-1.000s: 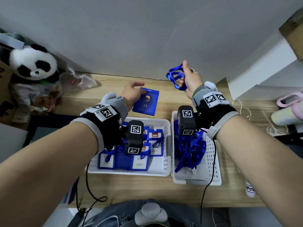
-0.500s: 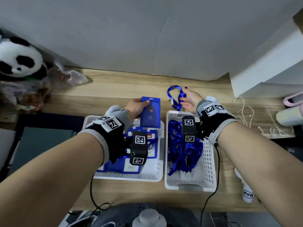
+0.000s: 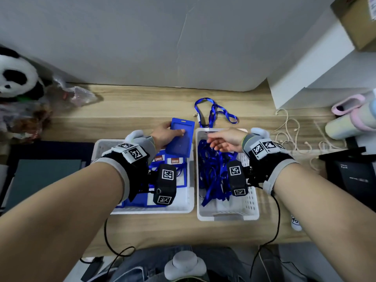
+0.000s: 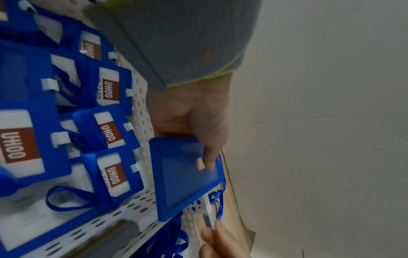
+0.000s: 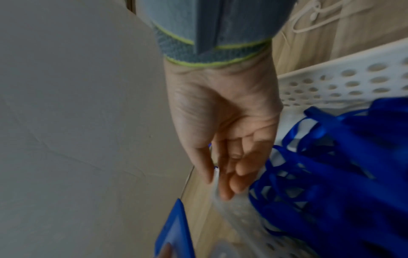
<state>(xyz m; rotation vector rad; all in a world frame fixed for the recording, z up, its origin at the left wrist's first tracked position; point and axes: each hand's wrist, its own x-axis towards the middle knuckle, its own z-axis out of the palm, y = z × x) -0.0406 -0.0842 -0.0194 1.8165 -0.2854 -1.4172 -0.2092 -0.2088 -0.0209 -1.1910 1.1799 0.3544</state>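
My left hand (image 3: 164, 135) grips an empty blue badge holder (image 3: 180, 139) by its left side, thumb on its face (image 4: 207, 157), above the far end of the left white basket (image 3: 183, 208). That basket holds several blue holders with UHOO cards (image 4: 110, 129). My right hand (image 3: 225, 139) reaches left over the far rim of the right white basket (image 3: 227, 216), which holds a heap of blue lanyards (image 3: 211, 171). Its thumb and forefinger pinch the pale clip strap (image 5: 216, 172) of one blue lanyard (image 3: 213, 112), which lies spread on the wooden table beyond the basket.
A panda plush (image 3: 16, 78) and a crumpled plastic bag (image 3: 79, 94) sit at the far left. A loose pale cord (image 3: 289, 131) and a pink and white bottle (image 3: 350, 119) lie at the right, under a white shelf. A grey wall closes the back.
Both hands came down and back toward me. The lanyard, held up in the air a second ago, now lies spread on the table. The badge holder moved from the table to above the left basket.
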